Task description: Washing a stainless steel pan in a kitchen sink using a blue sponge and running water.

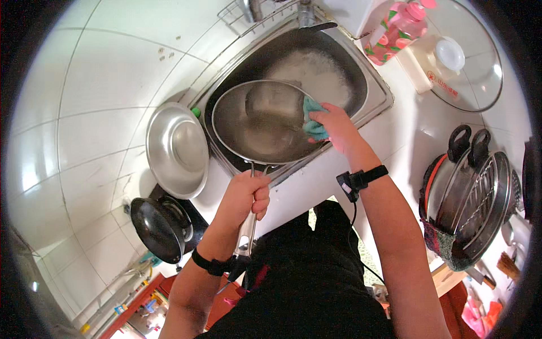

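Note:
My left hand is wrapped around the metal handle of a large wok, which is held tilted over the front part of a stainless steel sink. In my right hand is a teal cloth, pressed against the wok's right rim. Part of the cloth lies inside the rim. The wok's inside looks wet and greyish. Behind the wok, whitish water shows in the sink basin. My right fingertips are partly hidden by the cloth and rim.
A metal basin leans against the tiled wall at left, above a black pan. At back right stand a pink bottle and a glass lid. Several lids and pans stand upright at right. A faucet overhangs the sink.

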The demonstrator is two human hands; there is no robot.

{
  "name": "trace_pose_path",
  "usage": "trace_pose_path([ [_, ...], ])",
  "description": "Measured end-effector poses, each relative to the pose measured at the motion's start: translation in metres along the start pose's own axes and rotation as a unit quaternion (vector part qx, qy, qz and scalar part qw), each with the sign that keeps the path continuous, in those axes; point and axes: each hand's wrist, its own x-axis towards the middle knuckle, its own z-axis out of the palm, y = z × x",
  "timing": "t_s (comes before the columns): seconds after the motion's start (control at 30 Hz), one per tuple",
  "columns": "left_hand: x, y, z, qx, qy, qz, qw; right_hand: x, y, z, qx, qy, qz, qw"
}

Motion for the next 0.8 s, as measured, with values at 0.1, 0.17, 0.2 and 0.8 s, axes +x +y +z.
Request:
trace_pose_path([
  [0.1, -0.016, 0.005, 0.012, 0.073, 0.017, 0.024, 0.997, 0.0, 0.007, -0.006, 0.003, -0.016, -0.016, 1.0],
  [0.17, -0.033, 0.011, 0.026, 0.133, 0.077, 0.046, 0.987, -0.003, 0.007, -0.009, 0.002, -0.025, -0.026, 0.999],
  [0.2, -0.034, 0.008, 0.025, 0.165, 0.096, 0.053, 0.98, -0.005, 0.005, -0.01, 0.006, -0.033, -0.028, 0.999],
  [0.8, -0.069, -0.039, -0.015, 0.482, 0.323, 0.329, 0.744, -0.016, 0.004, -0.003, -0.014, 0.006, -0.056, 0.998],
])
